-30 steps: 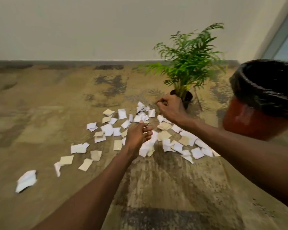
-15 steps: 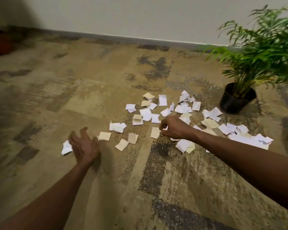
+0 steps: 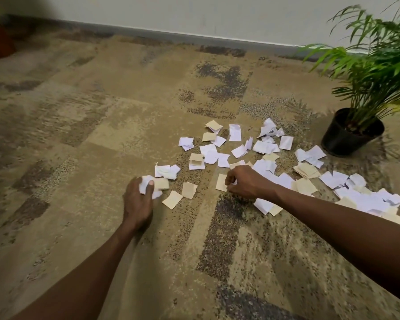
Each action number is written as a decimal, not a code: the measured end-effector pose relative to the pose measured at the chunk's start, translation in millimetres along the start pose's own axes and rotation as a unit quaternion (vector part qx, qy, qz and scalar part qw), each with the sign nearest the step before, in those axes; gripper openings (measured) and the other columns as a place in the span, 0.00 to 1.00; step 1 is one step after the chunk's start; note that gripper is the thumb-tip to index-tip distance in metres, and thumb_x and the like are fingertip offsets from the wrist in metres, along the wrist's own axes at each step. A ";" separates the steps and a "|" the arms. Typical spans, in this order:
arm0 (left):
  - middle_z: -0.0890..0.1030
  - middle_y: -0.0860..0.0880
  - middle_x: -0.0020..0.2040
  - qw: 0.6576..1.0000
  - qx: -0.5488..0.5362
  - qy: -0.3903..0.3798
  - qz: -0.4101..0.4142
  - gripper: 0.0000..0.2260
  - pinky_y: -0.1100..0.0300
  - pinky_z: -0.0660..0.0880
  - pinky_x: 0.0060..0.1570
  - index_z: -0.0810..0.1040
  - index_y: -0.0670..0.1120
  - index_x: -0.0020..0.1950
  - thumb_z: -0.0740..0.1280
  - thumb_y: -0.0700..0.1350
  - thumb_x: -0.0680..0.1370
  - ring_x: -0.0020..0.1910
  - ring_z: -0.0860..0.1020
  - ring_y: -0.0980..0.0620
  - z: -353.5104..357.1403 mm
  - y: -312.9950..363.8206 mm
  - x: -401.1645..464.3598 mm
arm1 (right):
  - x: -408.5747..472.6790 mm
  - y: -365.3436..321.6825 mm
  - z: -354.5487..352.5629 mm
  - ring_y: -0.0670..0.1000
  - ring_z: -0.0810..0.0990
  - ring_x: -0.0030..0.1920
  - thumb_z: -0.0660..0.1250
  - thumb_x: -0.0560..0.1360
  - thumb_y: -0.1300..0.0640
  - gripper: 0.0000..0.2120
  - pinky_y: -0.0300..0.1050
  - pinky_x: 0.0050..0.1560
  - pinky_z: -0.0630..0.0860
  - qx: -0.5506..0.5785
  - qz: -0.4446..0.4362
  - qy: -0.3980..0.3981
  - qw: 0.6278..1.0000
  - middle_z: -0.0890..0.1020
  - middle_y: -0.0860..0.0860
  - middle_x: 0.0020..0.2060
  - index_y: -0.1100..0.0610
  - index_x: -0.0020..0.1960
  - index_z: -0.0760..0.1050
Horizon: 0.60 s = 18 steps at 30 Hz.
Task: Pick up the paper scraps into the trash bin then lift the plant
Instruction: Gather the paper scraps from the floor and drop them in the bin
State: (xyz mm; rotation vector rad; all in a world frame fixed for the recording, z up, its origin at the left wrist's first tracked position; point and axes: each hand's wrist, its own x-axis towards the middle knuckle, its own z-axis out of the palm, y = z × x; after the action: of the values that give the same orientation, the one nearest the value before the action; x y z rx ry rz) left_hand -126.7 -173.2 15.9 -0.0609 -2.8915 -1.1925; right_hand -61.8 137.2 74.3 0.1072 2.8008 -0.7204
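Scraps (image 3: 259, 158) mostly lying on carpet (image 3: 102, 112) near plant (image 3: 353, 132), which isn't lifted yet. I'm gripping a crumpled wad in my left hand (image 3: 138, 199) and pinching a scrap with my right hand (image 3: 246, 182); bin out of view.

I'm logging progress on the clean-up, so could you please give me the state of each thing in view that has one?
Left hand: fingers curled round a crumpled white scrap.
Right hand: fingers curled, pinching among the scraps on the carpet.
Paper scraps: most lie scattered on the carpet, not picked up.
Plant: upright in its black pot, on the carpet, untouched.
Trash bin: not in view.
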 end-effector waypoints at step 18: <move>0.67 0.46 0.67 0.945 0.253 -0.035 0.205 0.21 0.44 0.68 0.59 0.70 0.57 0.66 0.55 0.65 0.78 0.65 0.66 0.43 82.6 57.2 -4.8 | 17.2 32.3 2.7 0.69 0.50 0.77 0.67 0.59 0.21 0.53 0.78 0.66 0.59 -0.124 0.100 -0.086 0.983 0.48 0.57 0.79 0.37 0.76 0.50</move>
State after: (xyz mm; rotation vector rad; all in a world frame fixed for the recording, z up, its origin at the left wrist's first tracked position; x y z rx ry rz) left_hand -119.4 -74.7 -2.5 -0.6654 -2.9286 -0.3756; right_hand -73.7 164.4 52.6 0.2640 2.6385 -0.3159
